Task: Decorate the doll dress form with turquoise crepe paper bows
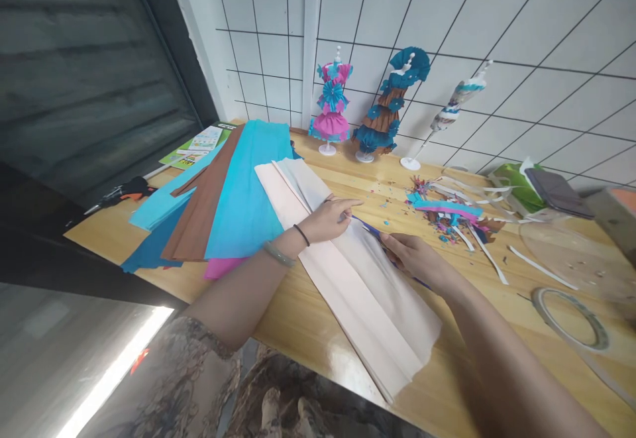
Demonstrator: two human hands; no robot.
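A folded length of pale pink crepe paper (358,272) lies slantwise across the table before me. My left hand (328,219) rests on its middle, index finger stretched out and the other fingers curled at the paper's right edge. To the right, my right hand (410,256) is closed around scissors (370,228) with dark blue showing on them. Their blades point at the paper's edge near my left fingertips; the handles are mostly covered by the hand.
Turquoise crepe paper (248,199) and brown crepe paper (201,219) are stacked at left. Behind stand a pink-and-blue dress form (332,110), a brown-and-teal one (382,116) and a slim leaning one (454,107). Paper scraps (447,209) and a tape roll (570,319) lie at right.
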